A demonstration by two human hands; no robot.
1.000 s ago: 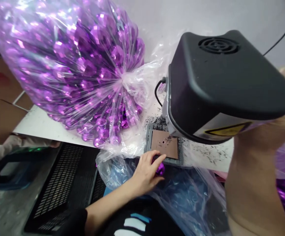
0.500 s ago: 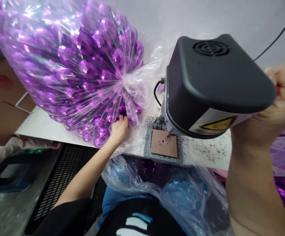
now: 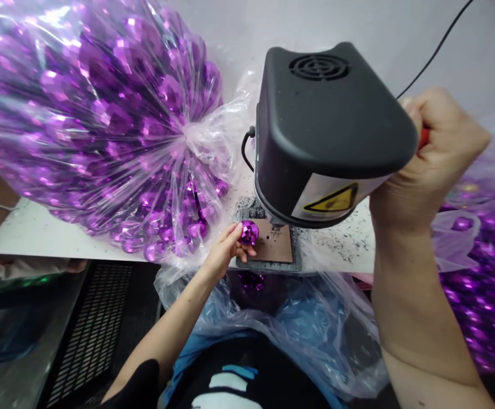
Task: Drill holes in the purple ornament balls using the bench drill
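Left hand [image 3: 224, 253]: thumb and fingertips pinched on a purple faceted ball [image 3: 249, 232], mirror-glossy, held at the 9 o'clock edge of the flat brown pad [image 3: 278, 250]; it is not yet centred beneath the press housing [image 3: 328, 113], which is matt black moulded plastic. Right hand [image 3: 430, 156], at the housing's 3 o'clock: fist closed round a red-tipped lever [image 3: 423, 136]. The white surface [image 3: 38, 230] is flecked with black debris [image 3: 349, 238]. At 6 o'clock a slack clear bag [image 3: 315, 335] shows one similar ball; at 10 o'clock a tied bag [image 3: 94, 130] bulges full. Judged: the work is early, with most balls left.
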